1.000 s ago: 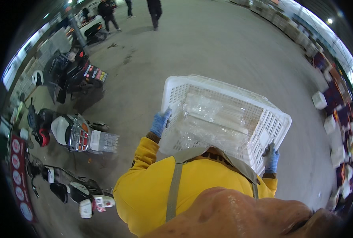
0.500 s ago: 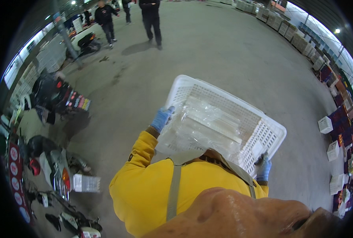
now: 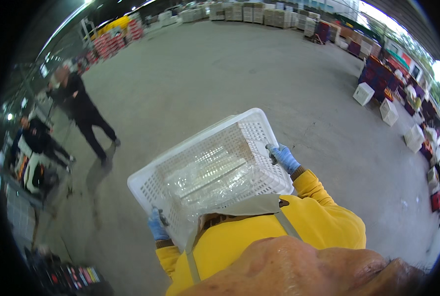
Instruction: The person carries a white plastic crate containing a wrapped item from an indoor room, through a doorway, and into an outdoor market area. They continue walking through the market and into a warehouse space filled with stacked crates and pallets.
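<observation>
Two blue-gloved hands grip a white perforated plastic crate [image 3: 215, 167] held against the chest of the person in the yellow long-sleeved top [image 3: 259, 241]. The left hand [image 3: 157, 225] curls its fingers around the crate's near left rim, and the right hand [image 3: 283, 157] clamps the opposite rim at the right end; both are closed on the edge, not spread. Inside lie crinkled clear plastic bags [image 3: 207, 183], loosely piled. Judging by the thin lattice walls and the light load, the crate should feel light and fairly stiff, though it may flex at the walls; the rolled rim at opposite ends is the sound place to grasp, as the smooth plastic could slip under gloves. Beyond it stretches a grey concrete floor [image 3: 220, 74]. Farther left walks a person in dark clothes [image 3: 84, 111], and white boxes [image 3: 375, 101] stand far right.
</observation>
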A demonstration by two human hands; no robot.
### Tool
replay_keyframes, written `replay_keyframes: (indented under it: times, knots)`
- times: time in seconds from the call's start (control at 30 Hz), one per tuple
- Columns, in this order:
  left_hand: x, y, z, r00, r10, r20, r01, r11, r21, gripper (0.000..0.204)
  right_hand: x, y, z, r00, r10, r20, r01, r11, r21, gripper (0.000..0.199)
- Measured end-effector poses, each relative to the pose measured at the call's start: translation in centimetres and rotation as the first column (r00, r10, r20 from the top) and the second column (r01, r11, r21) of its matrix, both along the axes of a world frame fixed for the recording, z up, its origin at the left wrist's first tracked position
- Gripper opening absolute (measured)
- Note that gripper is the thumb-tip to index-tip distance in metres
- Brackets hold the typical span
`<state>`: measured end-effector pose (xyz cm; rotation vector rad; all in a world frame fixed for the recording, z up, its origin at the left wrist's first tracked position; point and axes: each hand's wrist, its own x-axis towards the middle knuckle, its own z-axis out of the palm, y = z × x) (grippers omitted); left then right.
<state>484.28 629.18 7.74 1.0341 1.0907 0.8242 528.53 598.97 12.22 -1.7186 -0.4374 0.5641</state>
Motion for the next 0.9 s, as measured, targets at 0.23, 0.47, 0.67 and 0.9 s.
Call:
replay_keyframes:
  times: [0.23,0.47,0.67,0.9]
  knots:
    - [15.3,15.5,2.5,0.975,-0.142,-0.172,0.154,0.986,0.059,0.045,6.3,6.1,1.2,0.963,-0.219,-0.16,0.224,0.974,0.014,0.039]
    - [23.8,28.3,4.6,0.933,-0.313,-0.177,0.341,0.927,0.157,0.039,8.1,13.4,-2.3,0.879,-0.368,-0.302,0.429,0.887,0.17,0.034]
    - [22.7,26.9,6.3,0.965,-0.216,-0.149,0.24,0.956,0.167,0.036,11.1,15.6,0.9,0.939,-0.326,-0.107,0.333,0.942,0.052,0.04]
    - [19.8,17.1,6.9,0.978,0.079,-0.192,-0.07,0.996,0.054,0.037,15.3,14.4,3.3,0.998,-0.056,-0.036,0.055,0.998,-0.037,0.046]
